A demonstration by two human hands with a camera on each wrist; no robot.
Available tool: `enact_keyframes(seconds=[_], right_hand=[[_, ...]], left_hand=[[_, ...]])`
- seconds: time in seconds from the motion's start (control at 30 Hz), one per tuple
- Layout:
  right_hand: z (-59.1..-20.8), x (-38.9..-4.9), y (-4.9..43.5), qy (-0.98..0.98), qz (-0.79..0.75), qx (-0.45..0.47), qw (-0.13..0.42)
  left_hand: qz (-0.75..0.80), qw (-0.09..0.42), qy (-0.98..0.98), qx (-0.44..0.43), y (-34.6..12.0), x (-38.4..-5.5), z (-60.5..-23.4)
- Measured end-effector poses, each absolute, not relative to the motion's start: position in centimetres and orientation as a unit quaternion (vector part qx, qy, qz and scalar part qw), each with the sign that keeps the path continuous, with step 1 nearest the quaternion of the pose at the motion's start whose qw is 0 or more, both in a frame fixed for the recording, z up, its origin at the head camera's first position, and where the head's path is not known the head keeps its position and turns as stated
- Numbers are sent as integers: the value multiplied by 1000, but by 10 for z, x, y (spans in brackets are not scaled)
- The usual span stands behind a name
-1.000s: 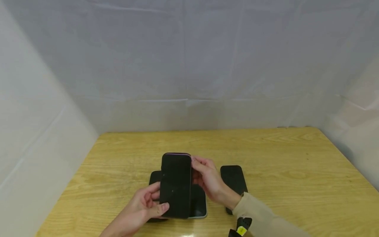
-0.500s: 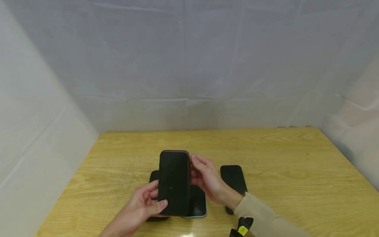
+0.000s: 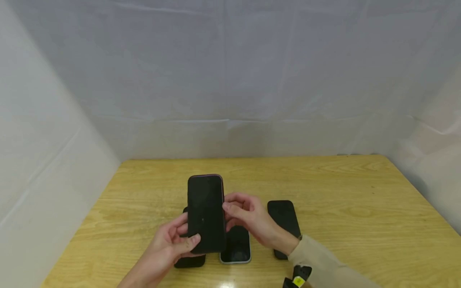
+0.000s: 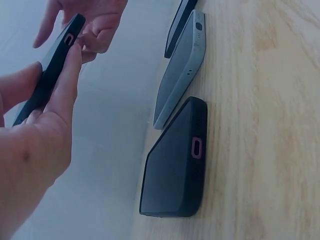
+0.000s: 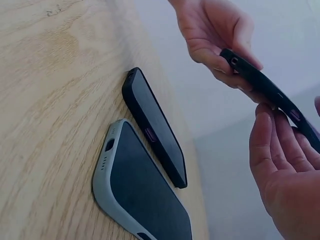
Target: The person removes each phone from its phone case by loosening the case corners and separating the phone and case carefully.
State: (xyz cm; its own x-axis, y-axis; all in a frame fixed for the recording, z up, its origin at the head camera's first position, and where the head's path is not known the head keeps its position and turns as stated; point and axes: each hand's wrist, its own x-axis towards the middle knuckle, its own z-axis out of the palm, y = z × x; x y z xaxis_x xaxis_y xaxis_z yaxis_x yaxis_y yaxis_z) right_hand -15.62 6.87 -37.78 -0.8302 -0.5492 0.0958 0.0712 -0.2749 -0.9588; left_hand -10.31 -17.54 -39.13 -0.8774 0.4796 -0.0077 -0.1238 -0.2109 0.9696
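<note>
My left hand (image 3: 167, 246) holds a smartphone (image 3: 205, 212) in a dark case, raised above the table with its black screen facing me. Its thumb lies over the lower left of the screen, the fingers behind. At the phone's right edge is my right hand (image 3: 252, 218), fingertips against the edge and back. The right wrist view shows those fingers (image 5: 280, 145) bent along the phone's underside, while the thumb stands off on the screen side. In the left wrist view a pinkish port opening shows in the held phone's (image 4: 57, 55) lower end.
Three more phones lie on the wooden table (image 3: 345, 192): a black-cased one (image 4: 172, 160) partly hidden beneath the held phone, a pale grey-cased one (image 3: 235, 248) in the middle, and a black one (image 3: 284, 218) behind my right forearm. White sheeting (image 3: 230, 80) surrounds the table.
The held phone has moved left and a little up, showing more of the grey-cased phone. My right hand has shifted slightly left, its fingertips now lower along the phone's edge.
</note>
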Motion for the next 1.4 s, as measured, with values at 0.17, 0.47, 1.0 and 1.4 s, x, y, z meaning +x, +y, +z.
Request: enact_keyframes(seconds=[0.17, 0.47, 1.0, 1.4], right_hand=[[-381, -153, 70, 637, -706, -245, 187], [-386, -151, 70, 717, -618, -255, 200], [-388, -152, 72, 682, -638, -291, 208], [-387, -151, 75, 619, -675, -319, 242]], left_hand=[[769, 180, 599, 133, -173, -104, -388], [767, 169, 609, 108, -172, -107, -384], [776, 179, 590, 131, -176, -111, -386], [794, 206, 561, 115, -182, -110, -388]])
